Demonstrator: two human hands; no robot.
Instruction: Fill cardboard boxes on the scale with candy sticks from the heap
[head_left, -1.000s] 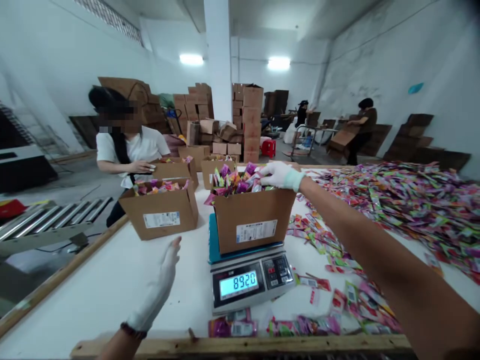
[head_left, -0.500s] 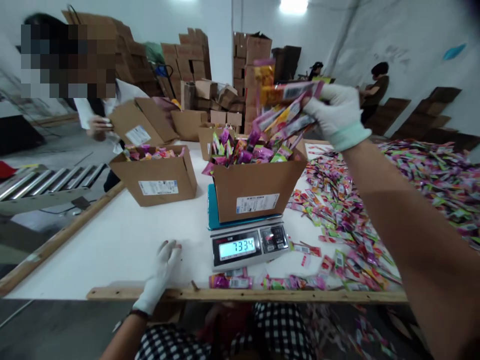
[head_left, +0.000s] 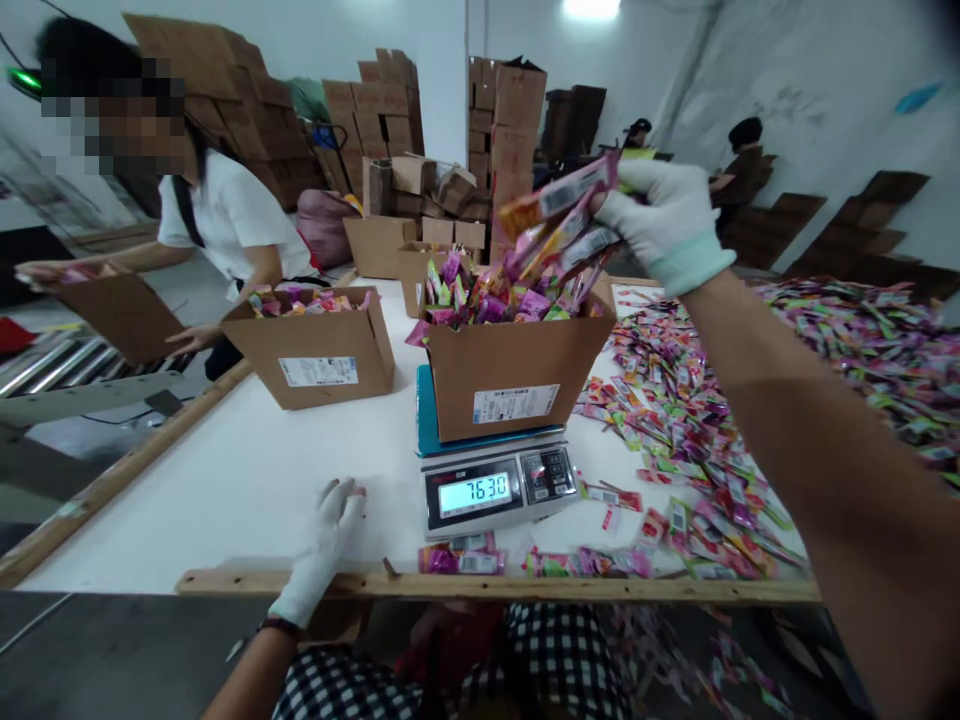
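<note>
My right hand (head_left: 664,215), in a white glove, grips several wrapped candy sticks (head_left: 559,200) by their ends. They hang over a cardboard box (head_left: 514,370) heaped with colourful packets. That box stands on a digital scale (head_left: 499,490) whose display reads 7630. Resting on the white tabletop, left of the scale, is my left hand (head_left: 328,540), also gloved, its fingers loosely stretched out and holding nothing. A second filled cardboard box (head_left: 330,350) stands on the table further left.
Loose candy packets (head_left: 675,400) spread in a big pile over the right side. A wooden rail (head_left: 525,588) edges the table. At the left a co-worker (head_left: 232,210) holds a carton (head_left: 120,315) above a roller conveyor (head_left: 45,375). Stacked cartons (head_left: 382,120) line the back.
The scale reading has gone from 7334 to 7630. My right hand keeps hold of the candy sticks, with fewer showing. The co-worker has swung a carton leftward to the rollers.
</note>
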